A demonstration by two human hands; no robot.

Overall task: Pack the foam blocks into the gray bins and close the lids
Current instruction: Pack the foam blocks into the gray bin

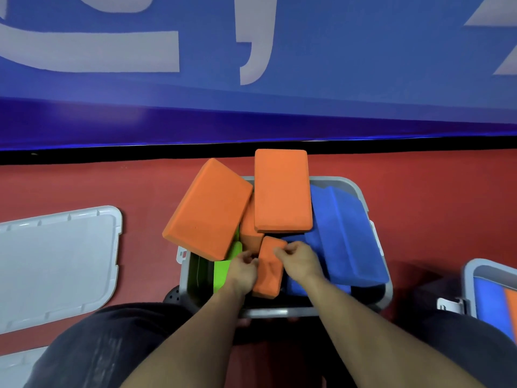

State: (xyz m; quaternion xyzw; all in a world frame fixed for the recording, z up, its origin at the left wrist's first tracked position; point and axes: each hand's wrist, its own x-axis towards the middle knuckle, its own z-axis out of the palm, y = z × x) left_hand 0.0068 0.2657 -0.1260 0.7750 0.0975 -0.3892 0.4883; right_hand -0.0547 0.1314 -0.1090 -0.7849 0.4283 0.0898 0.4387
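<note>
1. We are in the packing step: the gray bin point(375, 219) on the red floor point(84, 186) in front of us is overfull and not yet ready for its lid.
2. Our left hand point(242, 271) and right hand point(298, 260) both reach into the bin at a small orange foam block point(268, 273) standing on end near the middle. The right fingers point(282, 252) pinch its top edge; the left fingers curl against its left side, seemingly gripping it.
3. 2 larger orange foam blocks stick up above the rim: a tilted one point(208, 208) leaning over the left wall, and an upright one point(282, 189) at the far side. Blue foam blocks point(344, 233) slope across the right half, and a green foam block point(223, 268) sits low at the left.
4. The white lid point(56, 264) lies flat on the floor, well apart to the left. A second gray bin point(470, 275) with blue and orange foam inside shows at the right edge.
5. In our judgement, the next move calls for seating the small block down between its neighbours, then laying the 2 tall orange blocks flat below the rim, or the lid will not close.
</note>
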